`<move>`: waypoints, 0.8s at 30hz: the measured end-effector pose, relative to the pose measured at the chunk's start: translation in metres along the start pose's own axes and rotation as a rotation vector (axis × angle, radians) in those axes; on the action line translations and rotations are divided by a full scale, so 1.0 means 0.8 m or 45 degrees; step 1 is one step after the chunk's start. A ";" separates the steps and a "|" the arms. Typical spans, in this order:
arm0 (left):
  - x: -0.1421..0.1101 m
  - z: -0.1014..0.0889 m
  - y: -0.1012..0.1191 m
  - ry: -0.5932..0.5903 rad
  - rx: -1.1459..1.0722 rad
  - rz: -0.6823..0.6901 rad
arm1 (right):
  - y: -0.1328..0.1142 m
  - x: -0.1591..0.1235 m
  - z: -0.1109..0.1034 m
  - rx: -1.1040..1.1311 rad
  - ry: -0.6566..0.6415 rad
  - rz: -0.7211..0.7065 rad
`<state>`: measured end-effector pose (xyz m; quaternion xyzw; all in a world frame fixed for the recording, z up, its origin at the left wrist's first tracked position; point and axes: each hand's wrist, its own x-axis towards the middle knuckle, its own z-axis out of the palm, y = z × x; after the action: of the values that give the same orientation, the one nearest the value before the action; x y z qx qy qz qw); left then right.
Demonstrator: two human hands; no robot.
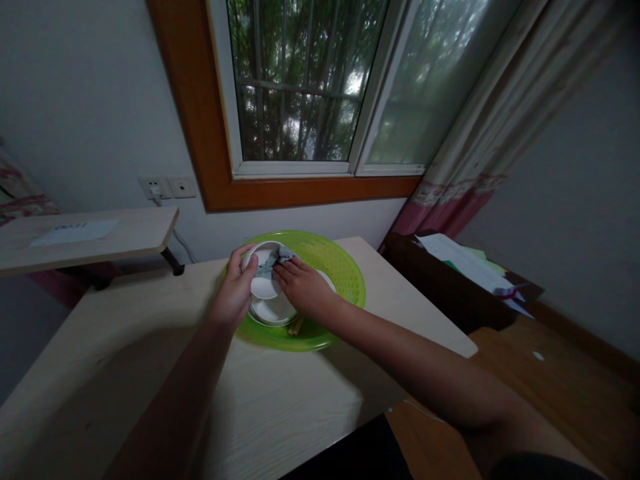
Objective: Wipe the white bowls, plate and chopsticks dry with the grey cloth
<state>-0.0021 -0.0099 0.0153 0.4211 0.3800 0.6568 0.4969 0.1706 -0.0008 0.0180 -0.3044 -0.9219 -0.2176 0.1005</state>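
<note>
My left hand grips a white bowl by its left side, thumb over the rim. The bowl is tilted so its inside faces me. My right hand presses a grey-blue cloth against the bowl's inner right edge, fingers closed over it. Both hands are above a green plastic basket. Below the held bowl, another white dish lies in the basket. Yellowish sticks, perhaps chopsticks, lie beside it. Part of one more white dish shows behind my right hand.
The basket stands on a pale wooden table. A small raised shelf with a paper label is at the left. Behind are a wall socket with a cord and a window. Papers lie on a dark cabinet at the right.
</note>
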 end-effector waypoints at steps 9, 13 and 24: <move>-0.002 0.002 -0.007 0.057 0.015 0.030 | -0.027 0.005 -0.003 0.203 -0.089 -0.003; -0.003 0.005 -0.004 0.073 -0.040 0.015 | -0.030 0.010 -0.005 0.261 -0.046 0.045; 0.009 -0.028 0.017 -0.095 -0.060 -0.205 | 0.017 -0.007 -0.015 0.052 0.021 -0.382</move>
<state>-0.0285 -0.0075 0.0209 0.4016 0.3785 0.6073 0.5716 0.1841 0.0004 0.0317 -0.1591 -0.9605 -0.2138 0.0806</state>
